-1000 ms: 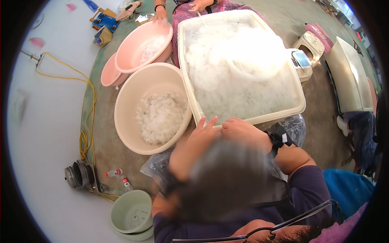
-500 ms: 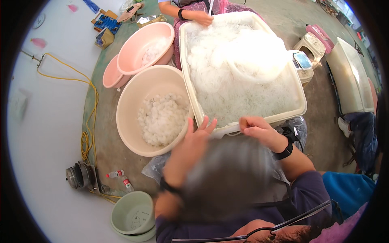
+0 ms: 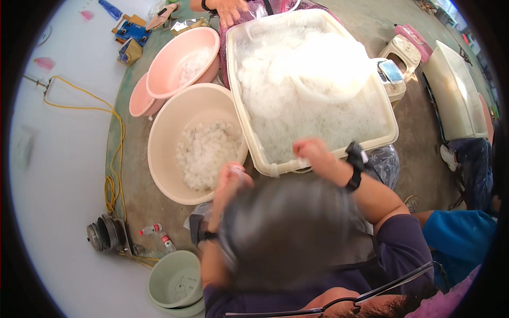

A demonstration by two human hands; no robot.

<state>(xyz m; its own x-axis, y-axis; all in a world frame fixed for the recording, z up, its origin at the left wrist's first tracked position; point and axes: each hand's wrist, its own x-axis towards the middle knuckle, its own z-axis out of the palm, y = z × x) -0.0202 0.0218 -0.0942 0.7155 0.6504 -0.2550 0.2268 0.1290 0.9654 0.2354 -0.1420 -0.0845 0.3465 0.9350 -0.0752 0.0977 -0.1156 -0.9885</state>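
Observation:
My left hand [image 3: 228, 183] is raised at the near right rim of the cream basin [image 3: 164, 183], fingers curled inward. A pale bit shows at its fingertips, too small to name. Over the near edge of the white rectangular tub [image 3: 254, 153], my right hand [image 3: 316, 156] is slightly blurred, its fingers closed in a pinch; what they hold cannot be made out. Fluffy white fibre [image 3: 270, 85] and looser translucent strands fill the tub. In the basin lies a heap of small white tufts [image 3: 207, 153]. A dark round blurred shape [image 3: 289, 233] hides my lap between my forearms.
Two pink basins [image 3: 159, 61] stand beyond the cream one. Another person's hand [image 3: 230, 10] is at the tub's far left corner. A scale [image 3: 391, 71] and a stool [image 3: 402, 53] stand to the right. Green basins [image 3: 172, 265] and plastic bottles [image 3: 167, 242] sit at lower left.
My left hand has drawn back from the tub's edge toward the basin, its spread fingers now curled. My right hand has moved slightly left and up. The other person's hand has shifted left.

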